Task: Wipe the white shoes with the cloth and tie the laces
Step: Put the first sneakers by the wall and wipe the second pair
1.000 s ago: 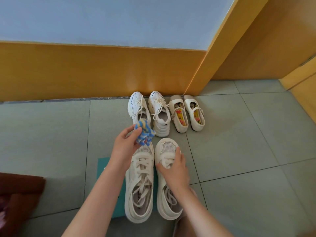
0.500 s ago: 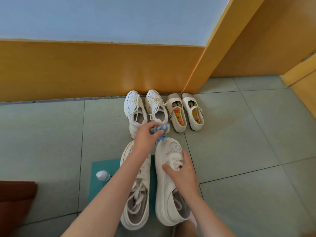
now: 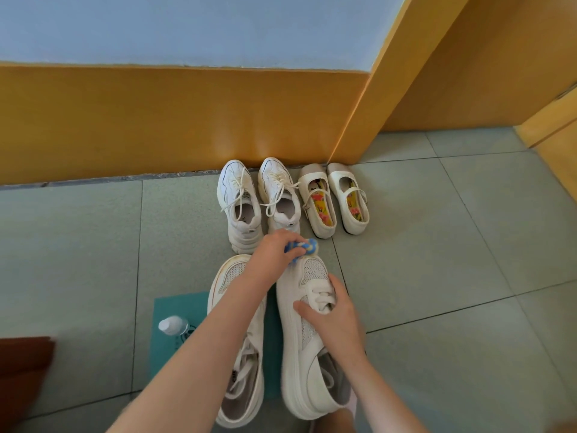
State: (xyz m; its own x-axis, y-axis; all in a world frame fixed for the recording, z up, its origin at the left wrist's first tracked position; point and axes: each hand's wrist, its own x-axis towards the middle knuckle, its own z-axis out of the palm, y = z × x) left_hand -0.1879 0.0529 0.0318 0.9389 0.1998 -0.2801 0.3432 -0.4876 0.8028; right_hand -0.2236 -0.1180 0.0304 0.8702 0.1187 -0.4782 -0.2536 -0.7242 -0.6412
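Head view: left hand (image 3: 274, 254) gripped the blue cloth (image 3: 304, 246), pressed against the toe of the right-side white shoe (image 3: 307, 339). Right hand (image 3: 331, 320) clasped that shoe over its laces (image 3: 321, 296), tilting it onto its side. The other white shoe (image 3: 240, 364) lay just beside on a teal mat (image 3: 175, 310), beside a small bottle (image 3: 172, 325).

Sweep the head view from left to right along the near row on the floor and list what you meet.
Dark red-brown thing at the left edge → clear bottle → left white shoe → right white shoe, gripped by the right hand. Teal mat left out: it spreads beneath several of these.
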